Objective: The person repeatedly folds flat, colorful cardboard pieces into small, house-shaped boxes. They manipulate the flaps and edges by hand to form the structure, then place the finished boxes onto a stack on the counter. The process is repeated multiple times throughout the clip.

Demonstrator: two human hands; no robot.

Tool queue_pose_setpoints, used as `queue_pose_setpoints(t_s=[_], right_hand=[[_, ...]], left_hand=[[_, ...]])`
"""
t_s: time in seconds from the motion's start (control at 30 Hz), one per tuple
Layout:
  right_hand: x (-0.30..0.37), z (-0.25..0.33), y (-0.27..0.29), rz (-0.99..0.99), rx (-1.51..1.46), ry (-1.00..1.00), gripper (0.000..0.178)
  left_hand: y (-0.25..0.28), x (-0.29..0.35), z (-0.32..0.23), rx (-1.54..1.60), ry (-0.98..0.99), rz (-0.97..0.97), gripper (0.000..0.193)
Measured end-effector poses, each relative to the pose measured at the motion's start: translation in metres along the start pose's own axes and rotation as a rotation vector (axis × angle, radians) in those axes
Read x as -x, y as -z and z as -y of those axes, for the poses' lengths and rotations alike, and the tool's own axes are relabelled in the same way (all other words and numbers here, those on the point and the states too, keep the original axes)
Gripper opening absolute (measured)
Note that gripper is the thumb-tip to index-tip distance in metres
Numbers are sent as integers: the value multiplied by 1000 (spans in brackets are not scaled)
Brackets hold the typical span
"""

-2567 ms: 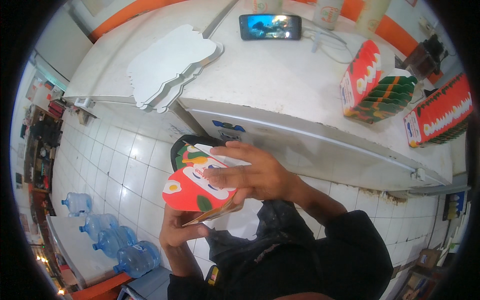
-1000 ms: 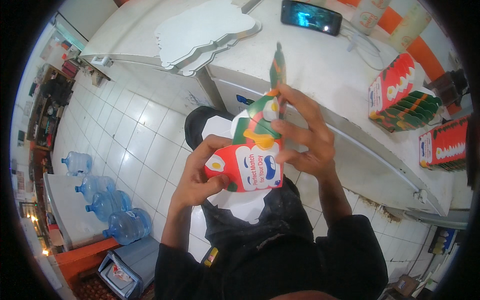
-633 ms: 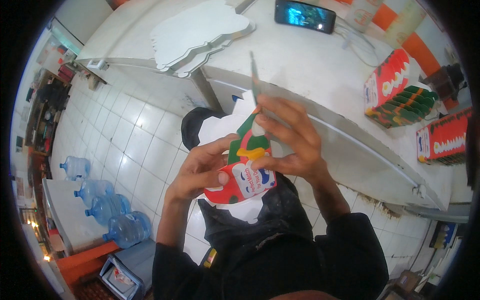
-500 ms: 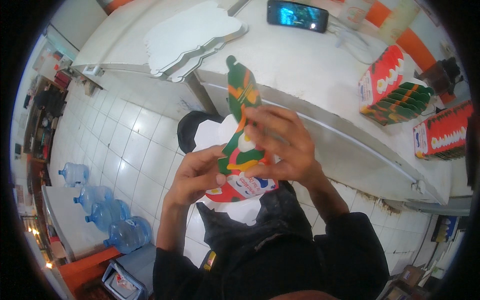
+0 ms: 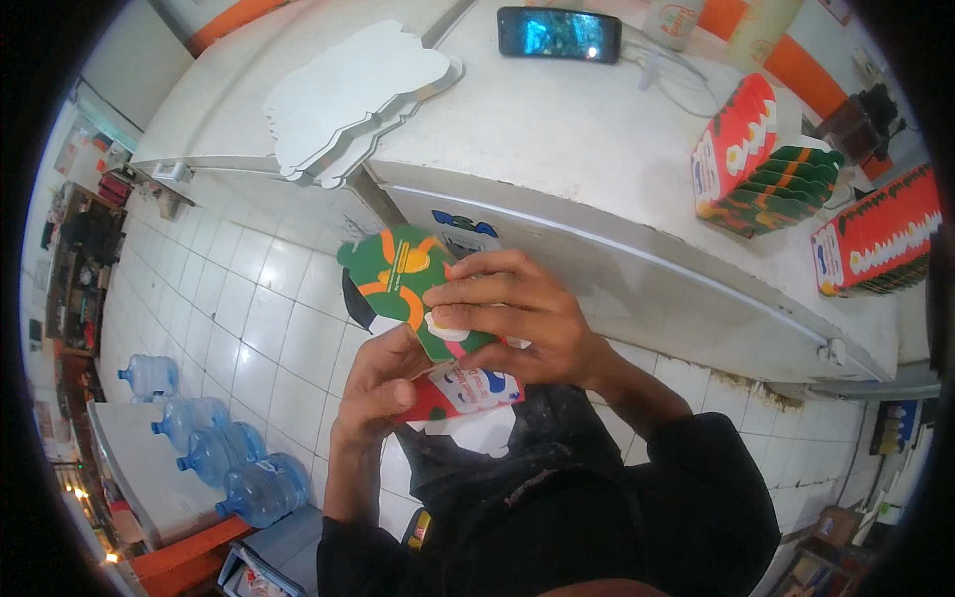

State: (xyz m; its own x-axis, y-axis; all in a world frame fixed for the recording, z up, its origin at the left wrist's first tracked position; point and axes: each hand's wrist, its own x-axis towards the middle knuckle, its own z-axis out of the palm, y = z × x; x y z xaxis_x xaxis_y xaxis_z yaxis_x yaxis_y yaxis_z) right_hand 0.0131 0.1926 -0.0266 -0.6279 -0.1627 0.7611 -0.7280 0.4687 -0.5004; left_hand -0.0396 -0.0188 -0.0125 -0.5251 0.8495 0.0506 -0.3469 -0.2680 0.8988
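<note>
Above my lap I hold a partly folded cardboard food box (image 5: pixel 398 279), green with orange and yellow patterns on one panel and red with a white patch on another. My left hand (image 5: pixel 378 383) grips its lower left side, thumb out in front. Across the green panel lie the fingers of my right hand (image 5: pixel 527 313), closed on its right edge. White flat card (image 5: pixel 463 433) rests on my dark-clothed lap beneath the box. On the counter at the right stands a nested stack of folded red and green boxes (image 5: pixel 741 164), with a second stack (image 5: pixel 875 234) beside it.
Flat white die-cut card sheets (image 5: pixel 358 99) lie piled on the white counter (image 5: pixel 557 139), overhanging its front edge. A phone (image 5: pixel 559 35) with a lit screen and a cable sits at the back. Several blue water jugs (image 5: pixel 264 491) stand at the left beside a grey bin (image 5: pixel 269 567).
The box's green panel has swung left and turned its face more toward me. Both hands stay on the box; the right has moved left with it. The view has shifted slightly.
</note>
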Motion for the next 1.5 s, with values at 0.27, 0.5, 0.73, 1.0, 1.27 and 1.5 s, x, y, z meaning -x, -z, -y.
queue_pose_setpoints(t_s=[0.27, 0.5, 0.73, 1.0, 1.27, 1.5], right_hand=[[1, -3, 1, 20, -196, -97, 23], [6, -8, -6, -24, -401, -214, 17], [15, -15, -20, -299, -557, -289, 23], [7, -12, -24, -473, -231, -244, 22], [1, -18, 13, 17, -212, -63, 21], [-5, -15, 5, -102, -216, -64, 22]], left_hand=[[7, 12, 14, 180, 16, -263, 86], [-18, -12, -5, 62, 72, -689, 52], [-33, -20, 3, -32, -180, -658, 34], [-37, -23, 17, -282, -303, -690, 31], [-8, -5, 2, 23, -107, -436, 51], [-29, -12, 5, -213, -203, -674, 45]])
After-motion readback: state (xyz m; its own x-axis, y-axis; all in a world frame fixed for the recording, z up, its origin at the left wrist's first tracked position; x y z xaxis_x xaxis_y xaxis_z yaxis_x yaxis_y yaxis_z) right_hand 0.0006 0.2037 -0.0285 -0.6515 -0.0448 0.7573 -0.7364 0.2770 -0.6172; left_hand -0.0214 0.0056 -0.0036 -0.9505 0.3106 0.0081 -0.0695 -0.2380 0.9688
